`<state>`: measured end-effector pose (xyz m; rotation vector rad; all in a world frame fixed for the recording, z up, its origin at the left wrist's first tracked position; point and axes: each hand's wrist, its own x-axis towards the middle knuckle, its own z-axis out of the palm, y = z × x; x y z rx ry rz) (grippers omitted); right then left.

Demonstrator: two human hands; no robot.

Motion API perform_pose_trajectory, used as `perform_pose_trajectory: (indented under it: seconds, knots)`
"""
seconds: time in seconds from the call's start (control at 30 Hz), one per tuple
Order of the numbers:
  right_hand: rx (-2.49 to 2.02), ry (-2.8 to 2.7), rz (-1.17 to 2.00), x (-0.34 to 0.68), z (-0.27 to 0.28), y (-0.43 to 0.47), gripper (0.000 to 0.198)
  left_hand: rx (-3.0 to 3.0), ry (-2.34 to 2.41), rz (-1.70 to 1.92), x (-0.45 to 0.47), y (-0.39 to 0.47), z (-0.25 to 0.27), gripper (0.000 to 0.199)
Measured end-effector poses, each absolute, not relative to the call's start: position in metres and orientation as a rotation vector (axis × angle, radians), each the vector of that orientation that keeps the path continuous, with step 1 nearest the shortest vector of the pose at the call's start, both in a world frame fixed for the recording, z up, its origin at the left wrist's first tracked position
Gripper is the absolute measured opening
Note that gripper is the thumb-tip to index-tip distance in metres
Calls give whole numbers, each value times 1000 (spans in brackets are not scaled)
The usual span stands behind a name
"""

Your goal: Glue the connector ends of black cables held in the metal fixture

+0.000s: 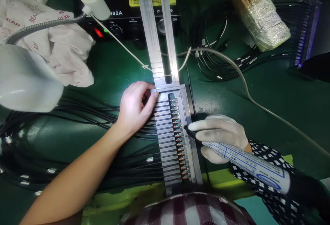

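Observation:
My bare left hand point(135, 106) grips the left edge of a slotted metal fixture point(165, 142) near its upper end, thumb on top. A row of black cables point(139, 166) lies in the fixture's slots. Their small connector ends with coloured wires point(177, 135) line up in the opening along the right side. My right hand point(224, 134), in a white glove, is closed around a glue syringe point(250, 165) with a blue-and-white label. Its dark front end points left, and the narrow tip is at the connectors about midway along the row.
A dispenser box marked 982A point(116, 29) stands at the back behind a long metal rail point(149, 29). White cloths point(67, 43) and a pale lamp head point(28, 80) are at left. Coiled black cables point(208, 60) and a plastic-wrapped block point(268, 20) lie at back right.

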<state>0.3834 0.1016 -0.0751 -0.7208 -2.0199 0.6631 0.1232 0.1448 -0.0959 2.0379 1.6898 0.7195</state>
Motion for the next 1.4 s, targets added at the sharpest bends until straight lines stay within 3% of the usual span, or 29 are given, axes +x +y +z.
perform_pose_trajectory:
  seconds: [0.73, 1.4]
  knots:
    - [-798, -2015, 674, 386, -59, 91, 19, 2015, 1709, 701, 123, 144, -96, 19]
    - [-766, -2022, 676, 385, -77, 86, 16, 2027, 1717, 700, 124, 143, -98, 20]
